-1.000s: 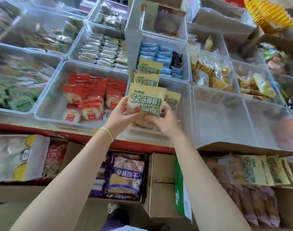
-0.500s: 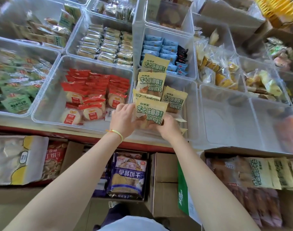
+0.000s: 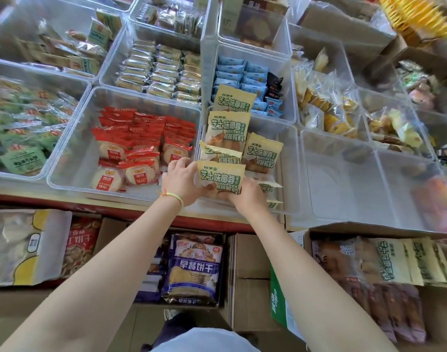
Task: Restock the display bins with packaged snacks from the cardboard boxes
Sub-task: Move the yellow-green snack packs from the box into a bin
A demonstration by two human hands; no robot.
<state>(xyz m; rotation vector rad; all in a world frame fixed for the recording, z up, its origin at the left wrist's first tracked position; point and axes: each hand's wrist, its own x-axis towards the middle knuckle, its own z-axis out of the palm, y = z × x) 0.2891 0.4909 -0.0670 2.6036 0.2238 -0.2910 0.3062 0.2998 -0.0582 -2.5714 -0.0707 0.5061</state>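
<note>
Lowered since the earlier frame, the yellow snack packet (image 3: 218,179) sat at the near end of the clear bin (image 3: 289,174), in front of a row of matching packets (image 3: 228,130); the left hand (image 3: 180,182) gripped its left edge with curled fingers; the right hand (image 3: 245,198) held its lower right corner, fingers tucked beneath; red packets (image 3: 141,151) filled the bin just to the left; a cardboard box (image 3: 369,275) of the same yellow snacks stood lower right.

Both hands (image 3: 181,181) gripping cream snack packet (image 3: 221,177), over clear bin (image 3: 288,174), red packets (image 3: 141,148) left
</note>
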